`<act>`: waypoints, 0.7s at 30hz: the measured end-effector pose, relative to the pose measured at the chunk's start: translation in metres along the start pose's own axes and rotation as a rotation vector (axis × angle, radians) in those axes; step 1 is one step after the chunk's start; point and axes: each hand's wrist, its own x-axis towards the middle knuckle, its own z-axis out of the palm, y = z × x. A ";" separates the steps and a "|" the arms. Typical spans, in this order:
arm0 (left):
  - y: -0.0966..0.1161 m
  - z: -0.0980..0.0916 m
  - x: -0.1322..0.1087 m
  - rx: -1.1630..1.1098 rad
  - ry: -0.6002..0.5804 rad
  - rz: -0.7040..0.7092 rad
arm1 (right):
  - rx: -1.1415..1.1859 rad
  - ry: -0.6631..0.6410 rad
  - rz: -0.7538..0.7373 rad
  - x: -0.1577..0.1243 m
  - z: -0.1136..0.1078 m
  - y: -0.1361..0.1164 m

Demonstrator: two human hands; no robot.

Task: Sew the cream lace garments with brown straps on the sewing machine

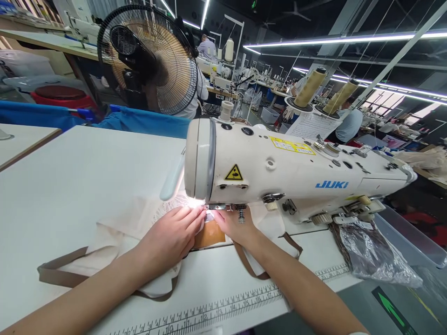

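Note:
A white JUKI sewing machine (pixel 300 167) stands on the table, its lit needle area above a cream garment (pixel 108 242) with lace and brown straps (pixel 63 274). My left hand (pixel 174 235) lies on the garment just left of the needle, fingers together and holding the fabric down. On the other side, my right hand (pixel 237 225) grips the fabric close to the presser foot, with its fingertips partly hidden by the machine head. Between both hands shows a brown-orange plate (pixel 209 234). The exact stitching point is washed out by the lamp's glare.
A ruler strip (pixel 206 316) runs along the front table edge. To the right lie a plastic-wrapped dark bundle (pixel 373 251) and a clear bin (pixel 412 232). A large black fan (pixel 150 60) stands behind the table. Thread cones (pixel 310 88) rise behind the machine; people sit farther back.

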 end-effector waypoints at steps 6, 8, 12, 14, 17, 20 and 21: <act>-0.001 -0.006 0.004 -0.008 -0.029 0.017 | 0.049 -0.049 -0.043 -0.004 -0.004 0.004; -0.001 -0.008 0.005 -0.003 -0.037 0.015 | 0.027 -0.068 -0.067 -0.002 -0.007 0.005; 0.000 -0.008 0.005 0.012 -0.066 0.016 | 0.021 -0.049 -0.081 0.003 -0.008 0.006; 0.000 -0.007 0.004 0.026 -0.088 0.021 | 0.032 -0.012 -0.082 0.005 -0.006 0.006; 0.001 -0.007 0.004 0.037 -0.115 0.031 | 0.035 0.005 -0.087 0.005 -0.003 0.007; 0.000 -0.007 0.004 0.029 -0.111 0.029 | 0.046 -0.048 -0.059 0.004 -0.006 0.006; 0.000 -0.007 0.004 0.029 -0.108 0.030 | 0.051 -0.070 -0.050 0.004 -0.008 0.006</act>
